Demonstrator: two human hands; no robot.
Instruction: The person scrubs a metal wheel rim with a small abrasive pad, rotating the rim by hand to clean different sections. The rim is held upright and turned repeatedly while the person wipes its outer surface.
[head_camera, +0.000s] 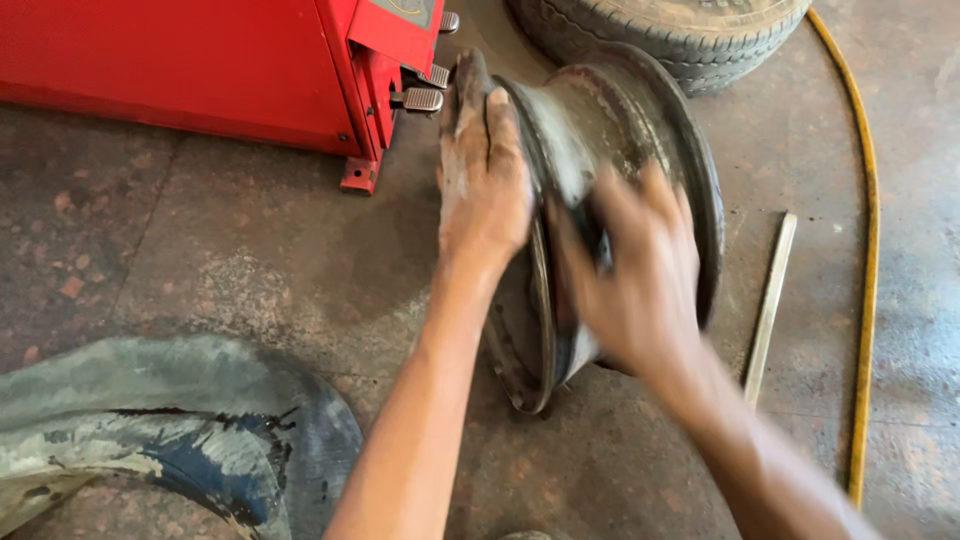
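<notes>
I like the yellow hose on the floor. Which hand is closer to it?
Right. The right hand is on the wheel rim's middle, on the side toward the yellow hose. The left hand grips the rim's far edge, beside the red machine.

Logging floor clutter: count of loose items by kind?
Steel wheel rim, left hand on its edge, blurred right hand against it: 1
Tyres: 2
Yellow hose: 1
Flat bar: 1
Total: 5
</notes>
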